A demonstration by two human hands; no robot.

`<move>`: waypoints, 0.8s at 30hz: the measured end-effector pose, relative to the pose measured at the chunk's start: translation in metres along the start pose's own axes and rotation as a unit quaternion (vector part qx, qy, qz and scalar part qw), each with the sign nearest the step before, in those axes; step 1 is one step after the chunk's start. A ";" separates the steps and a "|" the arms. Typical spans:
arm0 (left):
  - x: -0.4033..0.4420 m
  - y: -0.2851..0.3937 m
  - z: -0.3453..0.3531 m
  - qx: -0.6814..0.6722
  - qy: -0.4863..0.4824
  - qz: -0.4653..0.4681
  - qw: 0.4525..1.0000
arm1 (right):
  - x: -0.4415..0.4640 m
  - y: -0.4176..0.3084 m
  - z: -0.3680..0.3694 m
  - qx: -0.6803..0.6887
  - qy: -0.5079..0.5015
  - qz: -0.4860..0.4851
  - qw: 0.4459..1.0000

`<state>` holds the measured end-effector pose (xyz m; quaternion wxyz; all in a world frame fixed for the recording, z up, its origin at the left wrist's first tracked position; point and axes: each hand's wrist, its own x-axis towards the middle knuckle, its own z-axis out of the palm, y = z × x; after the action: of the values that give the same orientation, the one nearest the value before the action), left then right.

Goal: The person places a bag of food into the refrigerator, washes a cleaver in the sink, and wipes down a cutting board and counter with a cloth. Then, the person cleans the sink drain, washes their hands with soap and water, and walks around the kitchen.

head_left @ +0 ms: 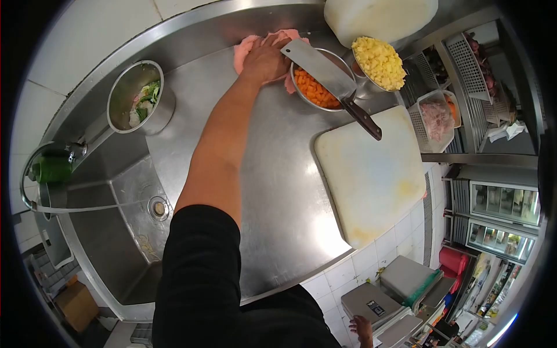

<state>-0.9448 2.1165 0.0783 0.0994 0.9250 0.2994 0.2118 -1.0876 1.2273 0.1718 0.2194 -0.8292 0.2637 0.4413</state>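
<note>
My left hand reaches to the back of the steel counter, its fingers pressed onto a crumpled pink cloth. Right beside it, a metal bowl holds diced orange pieces. A cleaver with a dark handle lies across the bowl's rim. Behind the bowl to the right stands a metal container heaped with pale yellow cubes. My right hand is low at the bottom right, away from the counter, its fingers apart and nothing visible in it.
A whitish cutting board lies at the counter's right edge. At the left, a steel pot with green and white scraps stands by the sink. Another pale board is at the back. Shelves with baskets stand right; grey bins lie below.
</note>
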 end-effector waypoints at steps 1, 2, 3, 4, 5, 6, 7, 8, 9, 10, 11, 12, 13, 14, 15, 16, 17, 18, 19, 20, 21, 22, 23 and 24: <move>-0.002 -0.001 -0.004 0.010 0.006 0.015 1.000 | 0.001 -0.012 0.001 -0.001 0.001 -0.002 1.000; -0.005 -0.005 -0.003 0.011 0.009 0.013 1.000 | 0.003 -0.024 0.000 0.011 -0.001 -0.028 1.000; -0.011 -0.007 -0.003 0.031 0.029 0.042 0.998 | 0.005 -0.035 0.000 0.023 -0.004 -0.053 0.998; -0.016 -0.010 -0.005 0.053 0.049 0.071 0.995 | -0.002 -0.054 0.005 0.028 0.006 -0.062 0.998; -0.026 -0.004 -0.033 0.059 0.049 0.071 0.995 | -0.001 -0.062 0.007 0.027 0.001 -0.064 0.998; -0.041 0.002 -0.063 0.013 0.006 0.042 0.999 | 0.001 -0.066 0.008 0.037 0.002 -0.075 0.997; -0.056 0.008 -0.089 -0.032 -0.037 0.015 0.999 | 0.003 -0.063 0.010 0.049 0.004 -0.084 0.995; -0.072 0.001 -0.088 0.007 0.027 -0.002 1.000 | 0.008 -0.058 0.010 0.058 -0.012 -0.085 0.995; -0.088 -0.006 -0.079 0.044 0.091 -0.017 0.995 | 0.013 -0.051 0.012 0.064 -0.017 -0.086 0.994; -0.099 -0.001 -0.071 0.048 0.092 -0.011 0.995 | 0.018 -0.043 0.015 0.067 -0.025 -0.087 0.994; -0.110 0.006 -0.067 0.086 0.096 -0.112 0.985 | 0.023 -0.033 0.019 0.070 -0.031 -0.086 0.993; -0.123 0.012 -0.065 0.123 0.100 -0.213 0.964 | 0.028 -0.022 0.023 0.075 -0.035 -0.086 0.993; -0.135 0.029 -0.070 0.127 0.101 -0.211 0.964 | 0.033 -0.013 0.028 0.051 -0.052 -0.083 0.994; -0.146 0.058 -0.073 0.158 0.075 -0.221 0.959 | 0.037 -0.006 0.031 0.025 -0.068 -0.082 0.994; -0.156 0.086 -0.077 0.190 0.050 -0.233 0.952 | 0.040 -0.002 0.033 0.024 -0.072 -0.087 0.993; -0.168 0.113 -0.082 0.161 0.011 -0.214 0.963 | 0.041 0.002 0.036 0.001 -0.080 -0.090 0.993; -0.181 0.139 -0.087 0.131 -0.028 -0.194 0.972 | 0.042 0.006 0.036 -0.021 -0.087 -0.092 0.992; -0.199 0.158 -0.070 0.103 0.023 -0.163 0.981 | 0.046 0.008 0.035 -0.029 -0.086 -0.098 0.991; -0.221 0.175 -0.050 0.075 0.073 -0.132 0.986 | 0.048 0.011 0.032 -0.031 -0.087 -0.102 0.990; -0.238 0.194 -0.052 0.051 0.041 -0.131 0.989 | 0.052 0.011 0.029 -0.021 -0.083 -0.124 0.989; -0.255 0.213 -0.056 0.029 0.010 -0.130 0.991 | 0.056 0.012 0.026 -0.010 -0.081 -0.147 0.986; -0.274 0.231 -0.056 0.000 0.015 -0.133 0.991 | 0.061 0.012 0.021 -0.002 -0.092 -0.159 0.983; -0.294 0.250 -0.058 -0.028 0.020 -0.136 0.990 | 0.067 0.012 0.018 -0.005 -0.097 -0.170 0.981; -0.314 0.270 -0.065 -0.049 0.004 -0.117 0.992 | 0.072 0.012 0.015 -0.002 -0.091 -0.176 0.980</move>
<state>-1.0655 1.7164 0.1154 0.1676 0.8770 0.3947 0.2166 -1.0708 1.2095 0.1013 0.3152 -0.8192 0.0921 0.4702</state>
